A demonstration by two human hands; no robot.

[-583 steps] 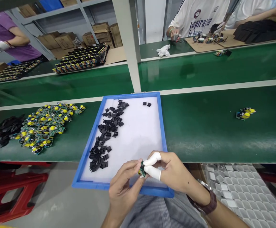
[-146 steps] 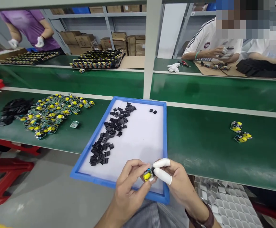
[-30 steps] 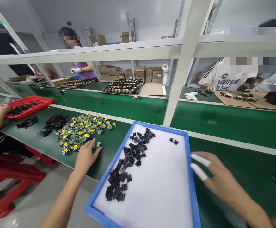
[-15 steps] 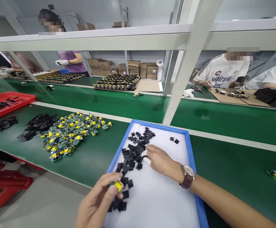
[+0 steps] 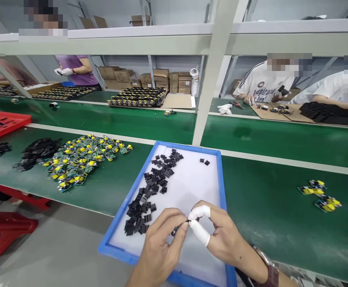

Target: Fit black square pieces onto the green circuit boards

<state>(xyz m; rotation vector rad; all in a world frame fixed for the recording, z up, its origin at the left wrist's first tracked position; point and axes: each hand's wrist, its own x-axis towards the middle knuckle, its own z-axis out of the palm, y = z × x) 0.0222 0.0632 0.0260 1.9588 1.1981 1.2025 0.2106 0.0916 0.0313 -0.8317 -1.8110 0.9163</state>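
Observation:
Over the near part of a blue-rimmed white tray (image 5: 221,175), my two hands meet at the fingertips. My left hand (image 5: 162,245) is closed on a small circuit board (image 5: 174,230), mostly hidden behind the fingers. White finger covers sit on the thumb and index finger of my right hand (image 5: 224,233), which pinches a small black piece (image 5: 188,220) against the board. Only a dark sliver of that piece shows. Many small black pieces (image 5: 156,179) lie along the tray's left side, and two more black pieces (image 5: 204,162) lie at its far right.
Left of the tray is a heap of circuit boards (image 5: 81,157) with yellow parts, then black sheets (image 5: 39,151) and a red tray (image 5: 4,125). Several boards (image 5: 319,191) lie to the right. A white post (image 5: 205,87) rises behind the tray. Co-workers sit or stand across the bench.
My right hand has left the black pieces and come back toward me to meet my left hand, carrying a black piece. My left hand has moved right with the board. The view has shifted.

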